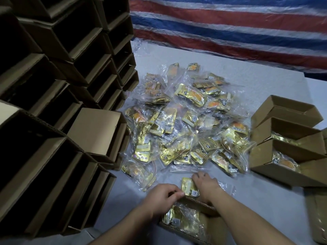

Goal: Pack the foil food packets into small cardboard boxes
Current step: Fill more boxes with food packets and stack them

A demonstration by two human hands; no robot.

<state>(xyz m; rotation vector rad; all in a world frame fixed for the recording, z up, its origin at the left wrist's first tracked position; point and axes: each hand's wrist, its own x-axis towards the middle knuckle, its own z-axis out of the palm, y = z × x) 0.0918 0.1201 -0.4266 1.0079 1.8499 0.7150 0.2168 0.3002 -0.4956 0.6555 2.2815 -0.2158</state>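
Note:
A heap of gold foil food packets in clear plastic bags point(185, 121) covers the middle of the pale surface. Close to me lies an open small cardboard box point(207, 207) with a bagged gold packet point(182, 220) inside. My left hand point(162, 197) pinches the plastic of that bag at the box's far rim. My right hand point(205, 184) grips another gold packet point(188, 189) just beyond the box, fingers curled over its right edge.
Stacks of empty open cardboard boxes point(53, 103) rise along the left. Three boxes point(286, 144) on the right hold packets. A flattened box point(316, 214) lies at the lower right. A red, white and blue striped tarp point(230, 23) hangs behind.

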